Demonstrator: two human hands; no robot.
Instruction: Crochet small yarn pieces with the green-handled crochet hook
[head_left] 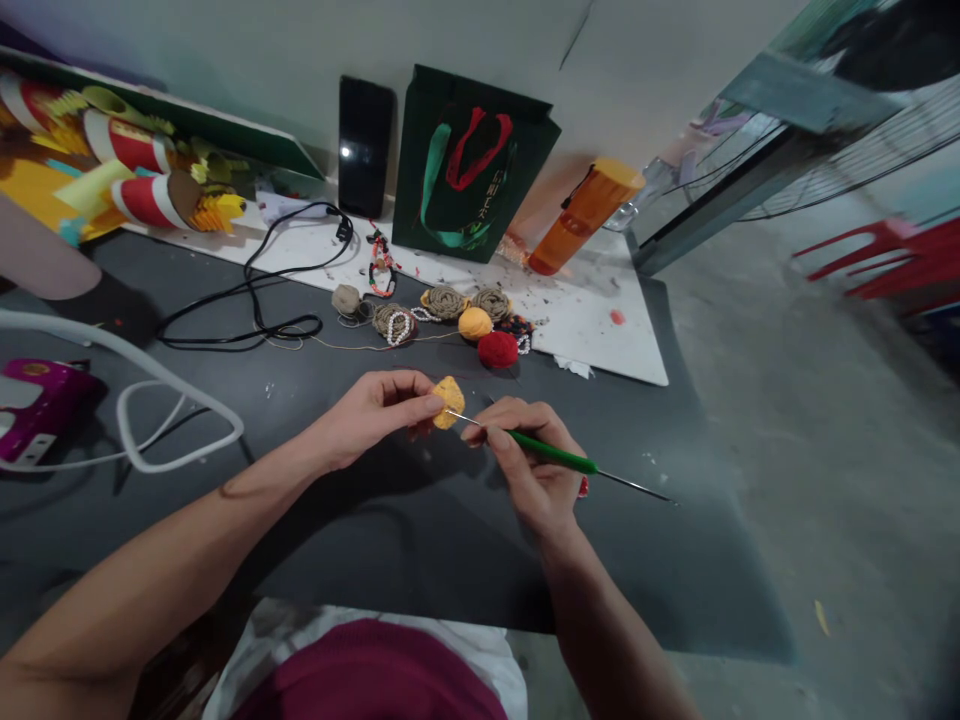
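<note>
Between the thumb and fingers of my left hand (386,415) is a small yellow crocheted piece (449,402), held up above the dark tabletop. My right hand (536,455) is closed around the green handle of a double-ended crochet hook (555,452). One metal end of the hook touches the yellow piece; the other points out to the right. Part of a small red item (583,487) shows beside my right hand, mostly hidden. Just beyond my hands lie a yellow yarn ball (475,323) and a red yarn ball (498,349).
Brown yarn coils (444,302) and bead strings sit on a white board (607,310). Behind stand a phone (365,147), a dark green gift bag (472,165) and an orange cylinder (585,215). Black cable (255,290), a white tube (180,465) and a purple device (49,410) occupy the left.
</note>
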